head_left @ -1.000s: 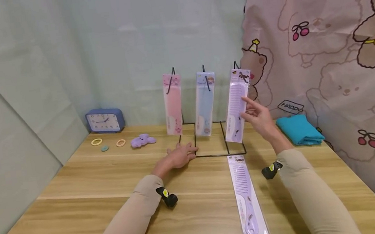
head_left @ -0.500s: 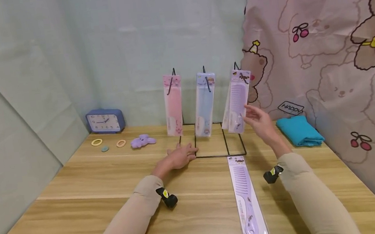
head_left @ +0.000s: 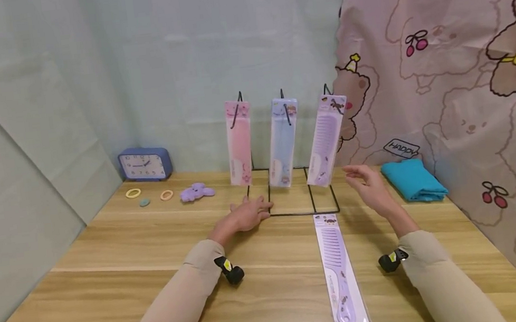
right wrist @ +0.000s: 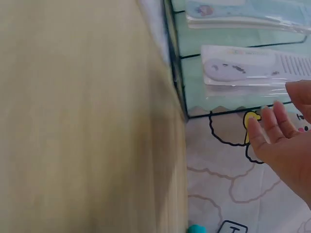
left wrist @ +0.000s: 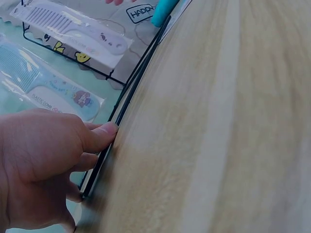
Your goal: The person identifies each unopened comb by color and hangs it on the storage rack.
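Observation:
Three kinds of packaged combs hang from hooks of a black wire rack [head_left: 311, 196]: pink [head_left: 239, 147], blue [head_left: 281, 145] and purple [head_left: 324, 140]. My left hand [head_left: 248, 214] rests at the rack's base with fingers spread; in the left wrist view its thumb [left wrist: 104, 133] touches the base wire. Just right of the hanging purple comb, my right hand [head_left: 370, 189] is apart from it, fingers loosely bent and holding nothing. Another packaged purple comb [head_left: 340, 274] lies flat on the table in front of the rack.
At the back left stand a blue alarm clock [head_left: 145, 164], several hair ties including a yellow one [head_left: 133, 194], and a purple plush-like piece [head_left: 196, 191]. A folded turquoise cloth [head_left: 413, 180] lies at the right. Curtains hang close behind the wooden table [head_left: 272, 287].
My right hand has let go of the hanging purple comb and moved right and down. That comb swung and now hangs with the one behind it. My left hand has stayed put.

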